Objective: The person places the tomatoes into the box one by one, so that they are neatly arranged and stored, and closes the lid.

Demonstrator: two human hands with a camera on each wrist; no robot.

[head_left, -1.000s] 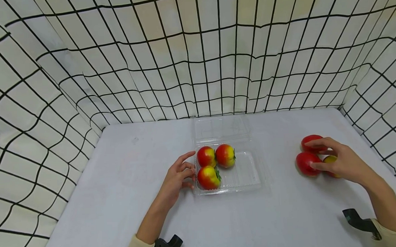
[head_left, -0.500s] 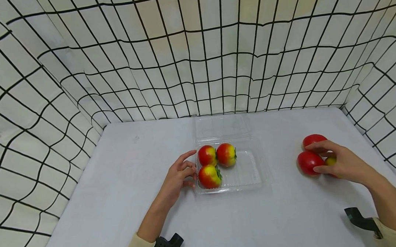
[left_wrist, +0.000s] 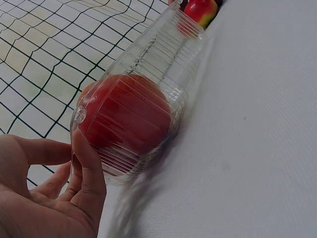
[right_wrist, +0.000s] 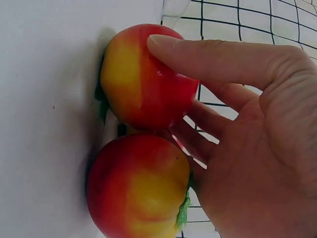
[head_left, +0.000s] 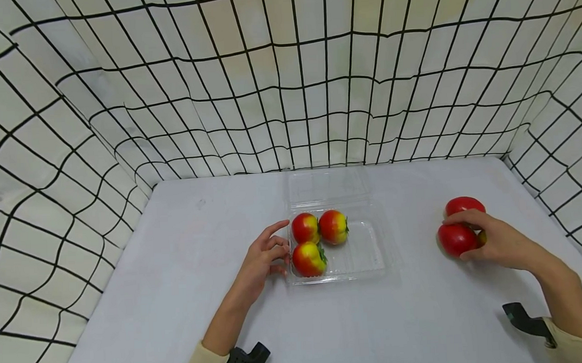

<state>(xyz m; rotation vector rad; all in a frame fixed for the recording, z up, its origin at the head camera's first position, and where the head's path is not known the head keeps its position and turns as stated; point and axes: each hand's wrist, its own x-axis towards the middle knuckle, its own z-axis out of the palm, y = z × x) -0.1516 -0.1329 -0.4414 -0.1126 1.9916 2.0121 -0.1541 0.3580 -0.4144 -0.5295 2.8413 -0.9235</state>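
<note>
I judge this to be the picking-up step: my right grip [head_left: 500, 243], thumb and fingers, is clasped round the nearer red fruit [head_left: 455, 240], which seems to rest on the tabletop [head_left: 414, 322], right of the plastic box [head_left: 362, 249]. The next move calls for lifting it clear of the farther red fruit [head_left: 465, 203] and a mostly hidden fruit [head_left: 481, 238]. My left grip [head_left: 260, 261] touches the box's rim; whether it pinches, I cannot tell. I count one box and six fruits: three boxed fruits [head_left: 308, 260], three outside.
</note>
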